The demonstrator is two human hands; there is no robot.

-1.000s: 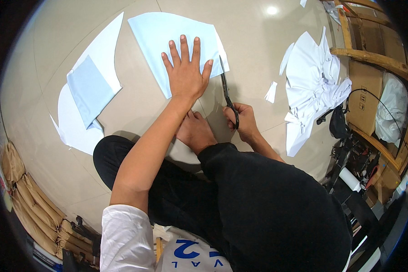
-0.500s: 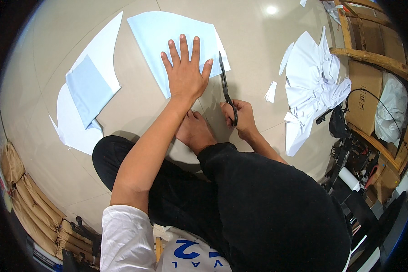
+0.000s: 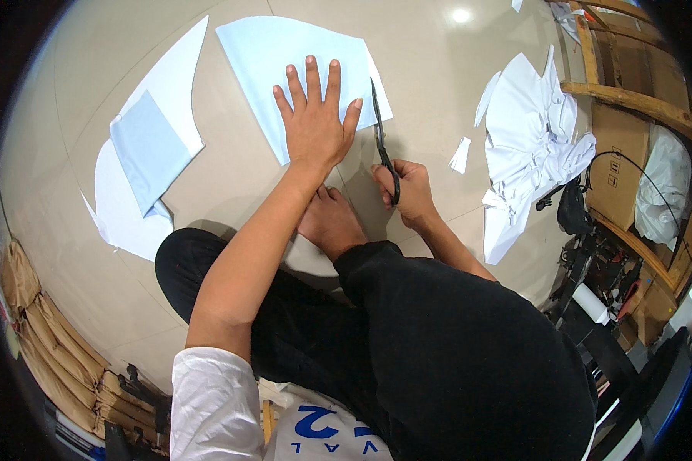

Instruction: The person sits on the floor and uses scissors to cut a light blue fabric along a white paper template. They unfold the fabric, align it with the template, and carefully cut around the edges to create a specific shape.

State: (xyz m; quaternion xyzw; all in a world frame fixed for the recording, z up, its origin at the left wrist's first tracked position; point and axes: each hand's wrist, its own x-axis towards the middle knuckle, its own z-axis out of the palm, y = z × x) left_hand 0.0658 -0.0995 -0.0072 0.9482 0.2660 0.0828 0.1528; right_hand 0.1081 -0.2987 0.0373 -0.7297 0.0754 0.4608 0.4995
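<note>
My left hand [image 3: 314,127] lies flat with fingers spread on a light blue piece of fabric [image 3: 261,61] on the floor. A white layer [image 3: 381,88] shows along the right edge of the blue piece. My right hand [image 3: 409,192] grips a pair of black scissors [image 3: 382,138] by the handles. The blades point away from me and run along the border between blue and white, just right of my left thumb. Whether the blades are fully closed is hard to make out. My bare foot [image 3: 333,223] rests on the floor below my left wrist.
To the left lie a white cut piece [image 3: 181,73] and a folded light blue piece [image 3: 150,146] over it. Crumpled white material [image 3: 527,123] and a small white scrap [image 3: 459,155] lie to the right. Beyond stand a wooden frame [image 3: 630,96] and a cardboard box [image 3: 613,165].
My right hand and the scissors have moved slightly forward, the tips farther up along the blue edge. My left hand stays pressed in the same place.
</note>
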